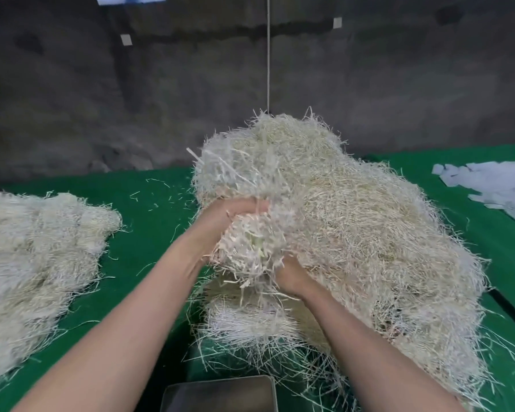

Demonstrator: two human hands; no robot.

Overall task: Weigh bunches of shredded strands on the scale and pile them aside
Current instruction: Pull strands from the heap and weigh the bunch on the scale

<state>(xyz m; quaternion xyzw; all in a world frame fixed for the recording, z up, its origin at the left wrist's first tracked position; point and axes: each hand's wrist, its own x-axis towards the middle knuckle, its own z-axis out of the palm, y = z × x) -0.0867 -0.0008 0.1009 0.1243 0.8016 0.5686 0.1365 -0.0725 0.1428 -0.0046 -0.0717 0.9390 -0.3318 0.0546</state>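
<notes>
"Shredded strands [354,233], head view: where do they lie?"

"Heaped tall right of centre on the green cloth [155,233], from the far edge to the near right. A bunch [250,242] is raised at the heap's left flank, between both hands. A second, lower pile [42,257] lies well apart at the left."

"State of the hands?"

"Left hand [232,212]: on the far upper side of the bunch, fingers curled into it. Right hand [292,275]: on the near lower side, closed on the strands, fingertips buried from sight. Gripping from opposite sides likely keeps so loose a material together, though stray ends trail from it."

"And the scale?"

"Scale pan [220,394]: grey metal, at the near edge between the forearms, with nothing on it. Overhanging strands come just beside its far right corner. Its display is out of frame. Set nearest the body, it probably receives each bunch by a short pull toward the person."

"Step in hand?"

"Judged as separating a bunch for weighing. The left pile, apart from the stock, would suit weighed bunches, keeping them unmixed. White slips [494,185] lie far right; their use cannot be told."
</notes>
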